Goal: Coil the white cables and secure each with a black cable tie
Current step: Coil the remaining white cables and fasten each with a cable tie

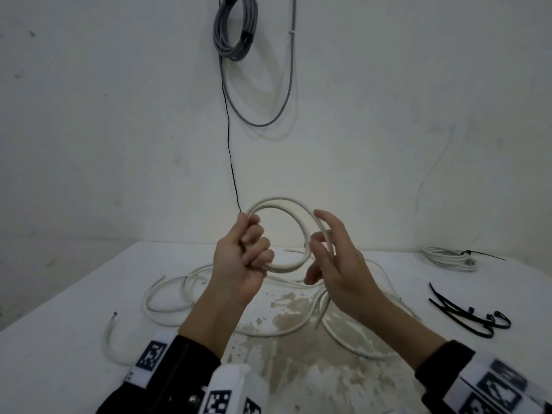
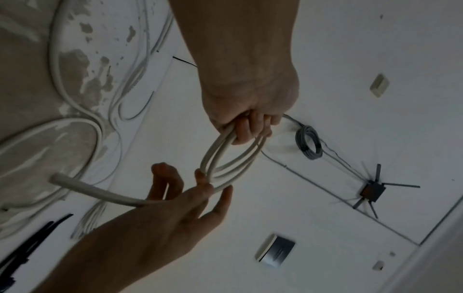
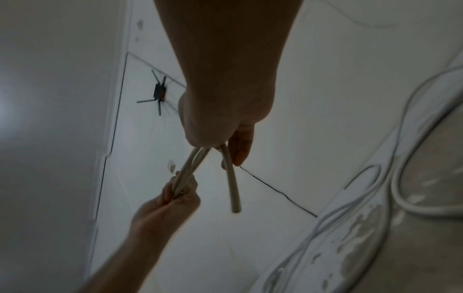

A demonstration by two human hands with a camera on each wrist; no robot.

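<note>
I hold a small coil of white cable [image 1: 280, 201] in the air above the table. My left hand [image 1: 254, 249] grips its left side with curled fingers. My right hand [image 1: 328, 252] pinches the right side between its fingers. The left wrist view shows the coil [image 2: 233, 164] running from my left hand [image 2: 248, 123] down to my right hand [image 2: 180, 198], and the cable's loose end [image 2: 75, 185] sticks out past the right palm. The same coil [image 3: 190, 168] and loose end [image 3: 231, 188] appear in the right wrist view. Black cable ties [image 1: 466, 318] lie at the right.
More loose white cables [image 1: 167, 294] sprawl over the stained white table [image 1: 59, 369], with a short piece [image 1: 109, 342] at the left. A tied white coil [image 1: 451, 258] lies at the back right. On the wall hang a grey cable coil [image 1: 236, 28] and a thin black wire [image 1: 231, 162].
</note>
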